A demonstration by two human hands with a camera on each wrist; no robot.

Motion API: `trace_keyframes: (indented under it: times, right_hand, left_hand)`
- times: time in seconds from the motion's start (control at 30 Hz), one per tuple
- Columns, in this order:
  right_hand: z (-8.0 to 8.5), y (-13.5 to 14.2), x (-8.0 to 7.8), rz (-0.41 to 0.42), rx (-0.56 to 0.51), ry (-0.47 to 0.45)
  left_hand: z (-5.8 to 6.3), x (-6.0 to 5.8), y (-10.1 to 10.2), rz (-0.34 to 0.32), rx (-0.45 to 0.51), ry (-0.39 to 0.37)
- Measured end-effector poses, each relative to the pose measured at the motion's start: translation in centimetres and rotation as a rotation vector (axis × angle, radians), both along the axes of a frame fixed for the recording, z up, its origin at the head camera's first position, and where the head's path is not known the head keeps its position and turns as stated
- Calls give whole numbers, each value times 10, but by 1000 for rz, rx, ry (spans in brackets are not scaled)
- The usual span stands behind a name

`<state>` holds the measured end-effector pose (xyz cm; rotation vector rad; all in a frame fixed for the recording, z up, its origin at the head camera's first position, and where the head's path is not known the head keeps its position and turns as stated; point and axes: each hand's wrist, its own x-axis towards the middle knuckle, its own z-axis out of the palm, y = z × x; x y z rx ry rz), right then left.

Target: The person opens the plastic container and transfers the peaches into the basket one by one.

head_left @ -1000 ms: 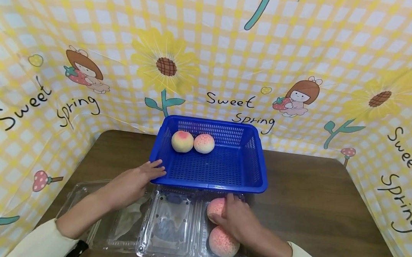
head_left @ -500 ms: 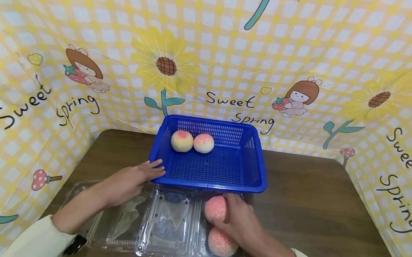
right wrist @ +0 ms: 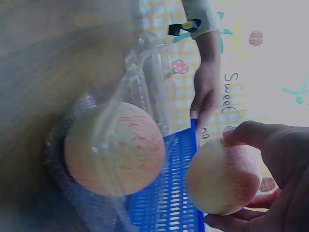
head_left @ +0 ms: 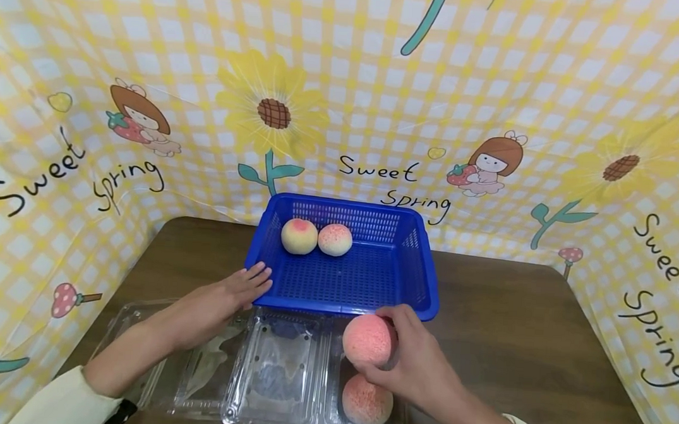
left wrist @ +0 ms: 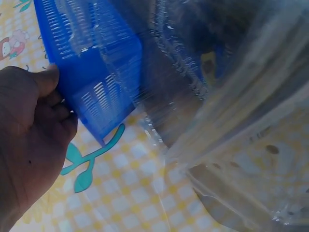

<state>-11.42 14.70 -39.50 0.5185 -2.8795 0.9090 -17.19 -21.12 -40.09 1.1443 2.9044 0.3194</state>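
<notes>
In the head view, my right hand [head_left: 418,354] holds a pink speckled peach [head_left: 368,341] between thumb and fingers, raised over the clear plastic clamshell box [head_left: 278,367]. A second peach [head_left: 368,400] lies in the box's right half, just below that hand. At the blue basket's [head_left: 341,308] left front corner, my left hand [head_left: 227,299] grips the rim, its fingers lying over the edge. Two peaches sit side by side inside at the back left: a yellowish peach [head_left: 299,237] and a speckled peach [head_left: 335,239]. The right wrist view shows the held peach [right wrist: 223,176] apart from the boxed one.
Under my left forearm lies another clear plastic container [head_left: 204,364], beside the open clamshell. Everything stands on a dark wooden table [head_left: 500,320]. A yellow checked cloth [head_left: 378,100] with printed flowers hangs behind and at both sides.
My right hand has lifted the upper peach out of the clamshell and slightly toward the camera. The left hand stays at the basket's corner.
</notes>
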Motion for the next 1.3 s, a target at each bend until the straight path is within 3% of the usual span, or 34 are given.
trace_keyframes:
  times: [0.13,0.6,1.03,1.3]
  right_hand:
    - [7,4,-3,42,2,31]
    - [35,6,-24,81,-10,69]
    - [53,-1,-67,124,-99,107]
    - [62,-18,-89,76,-140,-3]
  left_hand:
    - [-4,2,-1,-10,-4,54]
    - [-7,1,3,24,35,68]
    - [-7,3,4,43,57,47]
    - [-8,3,2,36,60,61]
